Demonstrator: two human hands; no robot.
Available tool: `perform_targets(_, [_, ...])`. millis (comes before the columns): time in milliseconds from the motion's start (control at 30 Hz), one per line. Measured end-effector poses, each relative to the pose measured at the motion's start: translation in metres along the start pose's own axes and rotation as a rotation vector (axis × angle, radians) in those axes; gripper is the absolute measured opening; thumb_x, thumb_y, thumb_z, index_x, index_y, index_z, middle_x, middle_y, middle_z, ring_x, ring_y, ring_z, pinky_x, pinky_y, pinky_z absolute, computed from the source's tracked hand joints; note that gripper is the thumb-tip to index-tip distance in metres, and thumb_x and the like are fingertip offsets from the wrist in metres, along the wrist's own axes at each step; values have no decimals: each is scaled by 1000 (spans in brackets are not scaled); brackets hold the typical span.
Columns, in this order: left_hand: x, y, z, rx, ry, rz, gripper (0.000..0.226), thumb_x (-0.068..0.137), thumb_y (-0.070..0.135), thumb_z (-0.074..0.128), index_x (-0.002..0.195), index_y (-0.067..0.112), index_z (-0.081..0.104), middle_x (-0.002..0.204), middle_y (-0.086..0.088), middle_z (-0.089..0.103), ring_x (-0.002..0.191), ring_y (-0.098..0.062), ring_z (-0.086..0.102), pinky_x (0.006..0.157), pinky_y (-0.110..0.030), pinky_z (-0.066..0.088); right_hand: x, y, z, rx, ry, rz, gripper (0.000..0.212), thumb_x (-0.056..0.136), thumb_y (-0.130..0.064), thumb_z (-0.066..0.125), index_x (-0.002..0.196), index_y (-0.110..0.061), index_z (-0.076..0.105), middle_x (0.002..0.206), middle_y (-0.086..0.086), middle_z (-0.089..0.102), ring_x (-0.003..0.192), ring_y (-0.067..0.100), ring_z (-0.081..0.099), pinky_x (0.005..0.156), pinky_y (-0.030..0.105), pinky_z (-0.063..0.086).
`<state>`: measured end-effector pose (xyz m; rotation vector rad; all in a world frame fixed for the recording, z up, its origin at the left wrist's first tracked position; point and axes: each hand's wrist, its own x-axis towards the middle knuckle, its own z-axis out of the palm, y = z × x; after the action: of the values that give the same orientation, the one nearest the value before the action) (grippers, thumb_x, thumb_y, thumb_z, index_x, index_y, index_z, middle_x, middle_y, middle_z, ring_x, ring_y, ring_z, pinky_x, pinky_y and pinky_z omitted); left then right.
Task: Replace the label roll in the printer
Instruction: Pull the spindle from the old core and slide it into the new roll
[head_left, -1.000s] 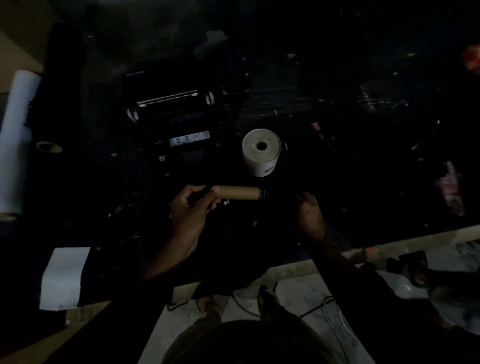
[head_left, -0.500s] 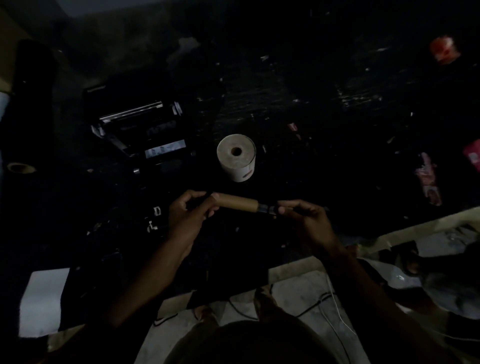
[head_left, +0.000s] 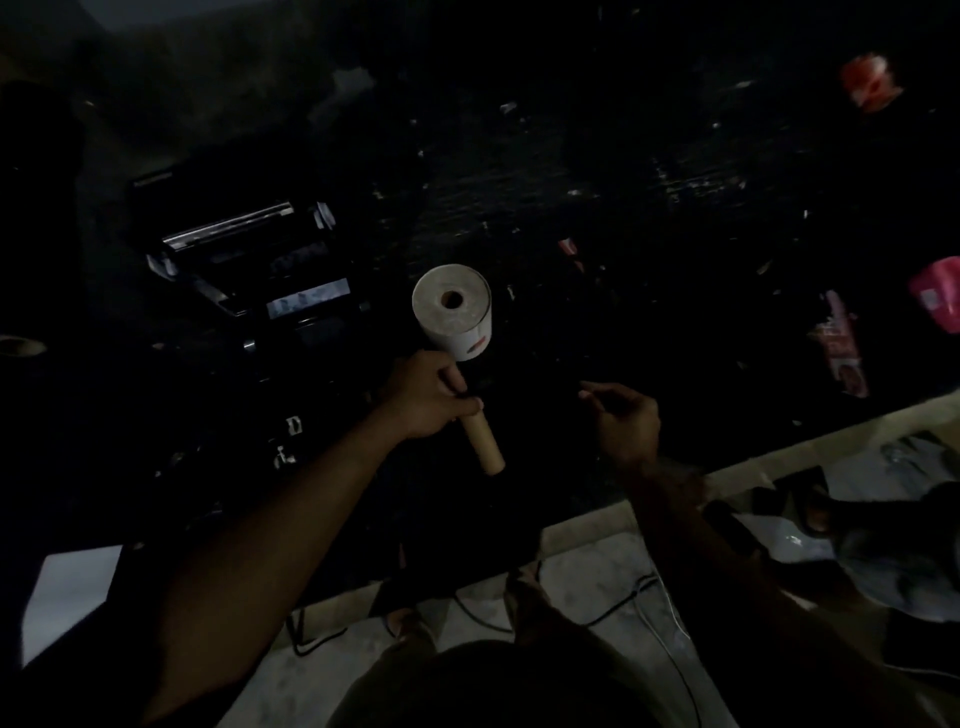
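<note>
Dark table (head_left: 623, 171) — printer (head_left: 249, 260), label roll (head_left: 453, 312) on it.

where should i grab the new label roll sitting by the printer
Grip the label roll around its curved side wall, coming down from above. It stands on end with the core hole facing up, and the right hand is nearest and seems free.

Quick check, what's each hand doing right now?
Left hand: closed around the cardboard tube.
Right hand: fingers curled; too dark to tell whether it holds anything.
</note>
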<state>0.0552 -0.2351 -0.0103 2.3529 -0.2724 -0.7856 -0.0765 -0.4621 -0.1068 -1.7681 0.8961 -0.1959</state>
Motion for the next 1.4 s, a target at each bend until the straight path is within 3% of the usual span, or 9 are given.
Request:
perform_targets(100, [15, 10, 8, 94, -40, -36, 27, 71, 23, 91, 76, 17, 66, 73, 0, 71, 75, -21, 74, 73, -36, 62, -8, -3, 9, -159, 56, -107, 23, 81, -12, 82, 103, -7, 79, 102, 11, 76, 95, 20, 71, 86, 22, 57])
perform_targets(233, [30, 16, 12, 148, -55, -76, 26, 74, 21, 89, 72, 16, 64, 73, -5, 71, 79, -26, 75, 78, -37, 63, -10, 4, 12, -555, 15, -268, 23, 82, -22, 77, 104, -14, 76, 106, 11, 71, 94, 33, 70, 85, 43, 56])
perform_targets(433, [31, 16, 16, 396, -79, -36, 41, 78, 46, 84, 90, 8, 73, 95, -7, 75, 92, -27, 72, 84, -42, 60, -8, 15, 19, -636, -61, -227, 35, 85, -42, 57, 103, -19, 76, 106, 7, 71, 103, 32, 64, 84, 37, 50])
perform_targets(600, [15, 25, 12, 494, 351, 165, 44, 80, 64, 67, 93, 23, 60, 110, 1, 59, 98, -22, 62, 71, -36, 54, -13, 9, 18, -527, -3, -274, 23, 81, -25, 75, 98, -10, 77, 100, 15, 72, 96, 39, 67, 82, 43, 54])
perform_targets(733, [36, 35, 0, 442, 560, 171, 67, 68, 78, 58, 103, 22, 57, 123, -8, 51, 118, -31, 50, 88, -45, 50, -8, 17, 17, -566, -35, -238, 33, 84, -39, 65, 104, -14, 75, 108, 11, 70, 103, 34, 65, 85, 39, 51])
perform_targets(867, [61, 40, -2, 611, 514, 32, 92, 59, 88, 61, 117, 16, 58, 134, -16, 48, 123, -38, 45, 94, -50, 43, -3, 29, 19, -610, -100, -215, 45, 87, -53, 49, 111, -24, 73, 116, 0, 69, 112, 21, 62, 84, 29, 46])
perform_targets(967, [65, 34, -4, 646, 452, 39, 84, 59, 79, 71, 116, 18, 63, 135, -13, 45, 123, -37, 44, 96, -50, 43, -2, 27, 18, -560, -101, -224, 38, 85, -47, 55, 106, -21, 74, 112, 1, 70, 108, 19, 63, 85, 24, 44])
perform_targets(1200, [58, 28, -11, 554, 401, 144, 60, 60, 67, 80, 102, 25, 71, 136, -4, 45, 127, -34, 41, 102, -50, 39, -9, 31, 24, -352, -26, -227, 38, 88, -42, 60, 106, -11, 72, 109, 11, 71, 106, 30, 66, 97, 49, 52])
perform_targets(1400, [64, 35, 2, 526, 402, 10, 75, 63, 84, 62, 107, 25, 75, 147, -6, 36, 132, -38, 36, 104, -54, 41, -10, 31, 30, -495, -67, -166, 38, 94, -34, 64, 121, -7, 69, 127, 17, 67, 122, 38, 60, 108, 45, 41])
